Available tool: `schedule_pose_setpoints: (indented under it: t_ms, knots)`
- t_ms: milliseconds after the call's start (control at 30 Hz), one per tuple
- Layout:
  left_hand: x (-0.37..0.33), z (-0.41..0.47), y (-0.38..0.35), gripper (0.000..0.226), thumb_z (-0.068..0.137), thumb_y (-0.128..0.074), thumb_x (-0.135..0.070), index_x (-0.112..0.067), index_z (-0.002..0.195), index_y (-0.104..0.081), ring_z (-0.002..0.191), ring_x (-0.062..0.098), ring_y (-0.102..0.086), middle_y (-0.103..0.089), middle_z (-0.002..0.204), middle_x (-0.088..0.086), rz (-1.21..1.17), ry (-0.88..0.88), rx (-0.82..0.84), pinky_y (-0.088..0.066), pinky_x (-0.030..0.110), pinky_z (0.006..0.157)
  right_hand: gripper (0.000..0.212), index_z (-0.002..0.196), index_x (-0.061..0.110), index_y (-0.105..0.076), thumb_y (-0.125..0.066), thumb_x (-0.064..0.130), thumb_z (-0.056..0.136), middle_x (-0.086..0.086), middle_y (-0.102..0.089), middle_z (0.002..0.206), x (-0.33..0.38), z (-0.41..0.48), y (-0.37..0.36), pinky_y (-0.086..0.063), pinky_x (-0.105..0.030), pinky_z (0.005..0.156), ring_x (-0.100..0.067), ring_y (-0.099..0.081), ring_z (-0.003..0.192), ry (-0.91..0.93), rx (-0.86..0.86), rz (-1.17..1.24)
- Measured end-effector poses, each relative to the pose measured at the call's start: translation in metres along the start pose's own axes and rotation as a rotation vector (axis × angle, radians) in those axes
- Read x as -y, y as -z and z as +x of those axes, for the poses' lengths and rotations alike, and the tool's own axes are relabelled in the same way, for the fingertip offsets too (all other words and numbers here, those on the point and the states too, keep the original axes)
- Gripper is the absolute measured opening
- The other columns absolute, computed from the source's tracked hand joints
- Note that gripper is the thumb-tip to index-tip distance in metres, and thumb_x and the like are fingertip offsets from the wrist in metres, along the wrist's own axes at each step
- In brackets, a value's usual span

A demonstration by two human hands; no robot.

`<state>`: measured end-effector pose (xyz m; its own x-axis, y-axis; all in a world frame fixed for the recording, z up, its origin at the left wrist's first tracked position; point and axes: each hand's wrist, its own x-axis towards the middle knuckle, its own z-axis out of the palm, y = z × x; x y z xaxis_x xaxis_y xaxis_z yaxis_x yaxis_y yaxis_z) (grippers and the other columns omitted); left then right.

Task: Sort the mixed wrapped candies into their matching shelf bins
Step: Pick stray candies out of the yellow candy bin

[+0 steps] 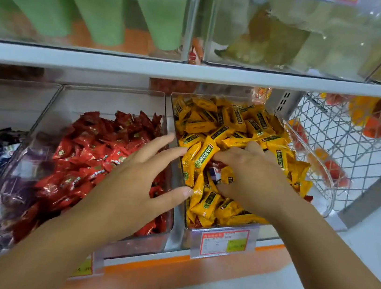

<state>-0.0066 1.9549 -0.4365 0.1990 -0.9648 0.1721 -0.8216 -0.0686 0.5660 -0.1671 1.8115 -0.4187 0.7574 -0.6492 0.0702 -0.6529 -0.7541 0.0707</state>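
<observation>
Our left hand (140, 179) hovers spread flat by the bin wall (180, 171). Our right hand (248, 177) curls into the yellow candies (221, 129), with a stray purple wrapper (213, 173) between fingers and thumb. Gripped or not, we cannot tell. It looks light, crinkly and slippery, so we'd pinch its crimped end.

Bright, even light with soft shadows; the upper frame is blurred, edges bow, glints speckle the clear bins (344, 55).

Green packets (100, 11) stand above; wire basket (332, 139) at right; price label (223, 242) below
</observation>
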Motion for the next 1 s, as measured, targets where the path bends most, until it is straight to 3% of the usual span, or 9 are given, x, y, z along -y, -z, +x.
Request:
schedule_pose_setpoints:
  t_ms: [133,233,433,533,633,700,800,900,1000]
  knots:
    - [-0.001,-0.001,0.001,0.073,0.072,-0.037,-0.077,-0.057,0.141,-0.023,0.139,-0.012,-0.006,0.004,0.147,-0.045,-0.002,0.0,0.002,-0.019,0.026,0.111,0.036,0.126,0.042,-0.053,-0.057,0.042,0.091,0.016,-0.06,0.112,0.0,0.0,-0.005,-0.031,-0.035,0.087,-0.017,-0.038,0.105,-0.004,-0.113,0.063]
    - [0.0,-0.002,0.0,0.068,0.075,-0.038,-0.078,-0.057,0.139,-0.028,0.136,-0.014,-0.006,-0.001,0.147,-0.044,0.012,-0.012,-0.019,-0.015,0.023,0.109,0.032,0.121,0.048,-0.058,-0.061,0.043,0.089,0.025,-0.04,0.089,-0.009,-0.005,-0.003,-0.034,-0.032,0.087,-0.01,-0.036,0.097,-0.056,-0.114,0.334]
    - [-0.002,0.005,-0.004,0.062,0.075,-0.038,-0.074,-0.044,0.127,-0.054,0.122,-0.007,-0.025,-0.042,0.131,-0.029,0.109,-0.076,-0.246,-0.018,0.005,0.094,0.023,0.097,0.054,-0.065,-0.068,0.035,0.086,0.011,-0.041,0.092,-0.009,-0.008,0.007,-0.034,-0.007,0.072,0.001,-0.045,0.088,-0.136,-0.265,0.717]
    - [-0.007,0.01,-0.003,0.053,0.079,-0.051,-0.072,-0.038,0.119,-0.063,0.109,-0.003,-0.032,-0.051,0.113,-0.028,0.108,-0.084,-0.351,-0.026,0.007,0.089,0.021,0.094,0.049,-0.068,-0.07,0.031,0.084,0.01,-0.056,0.091,-0.001,-0.009,0.014,-0.039,-0.011,0.068,0.003,-0.052,0.083,-0.156,-0.335,0.887]
    - [-0.013,0.012,-0.005,0.047,0.079,-0.054,-0.068,-0.038,0.114,-0.067,0.101,-0.002,-0.037,-0.054,0.103,-0.028,0.08,-0.067,-0.397,-0.029,0.007,0.084,0.015,0.095,0.03,-0.071,-0.072,0.02,0.083,0.011,-0.07,0.081,0.011,-0.008,0.02,-0.048,-0.014,0.062,0.002,-0.063,0.073,-0.171,-0.318,1.22]
    - [-0.017,0.014,-0.006,0.046,0.079,-0.058,-0.066,-0.035,0.111,-0.069,0.092,-0.001,-0.039,-0.06,0.095,-0.026,0.066,-0.061,-0.418,-0.031,0.008,0.077,0.012,0.092,0.018,-0.067,-0.072,0.013,0.082,0.005,-0.071,0.074,0.021,-0.007,0.021,-0.05,-0.017,0.059,-0.006,-0.066,0.065,-0.171,-0.257,1.413]
    - [-0.022,0.013,-0.004,0.036,0.076,-0.063,-0.056,-0.032,0.103,-0.07,0.071,-0.004,-0.043,-0.049,0.064,-0.03,-0.057,0.0,-0.422,-0.032,0.009,0.061,0.013,0.088,0.012,-0.063,-0.073,0.008,0.08,0.0,-0.069,0.07,0.034,-0.006,0.019,-0.054,-0.022,0.062,-0.014,-0.068,0.065,-0.166,-0.18,1.551]
    - [-0.02,0.008,0.004,0.02,0.081,-0.068,-0.04,-0.033,0.1,-0.066,0.061,-0.009,-0.052,-0.054,0.059,-0.025,-0.145,0.032,-0.403,-0.036,0.007,0.055,0.013,0.088,0.011,-0.062,-0.073,0.013,0.081,-0.005,-0.071,0.076,0.04,-0.005,0.02,-0.057,-0.032,0.07,-0.021,-0.07,0.07,-0.166,-0.193,1.605]
    - [-0.013,-0.002,0.015,0.013,0.086,-0.062,-0.041,-0.041,0.097,-0.056,0.059,-0.003,-0.057,-0.063,0.071,-0.016,-0.171,0.127,-0.425,-0.042,0.016,0.048,0.009,0.087,0.022,-0.064,-0.072,0.022,0.083,-0.001,-0.071,0.081,0.046,0.001,0.023,-0.055,-0.03,0.072,-0.019,-0.068,0.079,-0.14,-0.42,1.404]
